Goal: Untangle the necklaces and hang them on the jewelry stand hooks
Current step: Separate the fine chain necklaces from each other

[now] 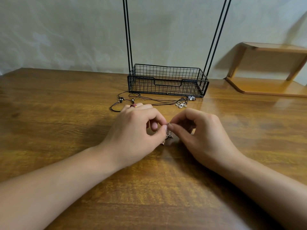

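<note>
Wooden table [66, 100], wire stand [167, 80] behind. Left hand [137, 130] and right hand [199, 130] both pinching small metal pendant [169, 134]; hard tugging risks tightening knots, snapping fine chain.

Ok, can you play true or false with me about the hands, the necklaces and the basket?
1. Both hands pinch a small metal charm. True: the left hand and the right hand meet over it.
2. The wire basket holds necklaces. False: it looks empty.
3. The cord necklaces lie on the table in front of the basket. True.
4. A necklace hangs on the black rods. False: nothing hangs there.
5. The flower pendant is in the right hand. False: it lies on the table.
</note>
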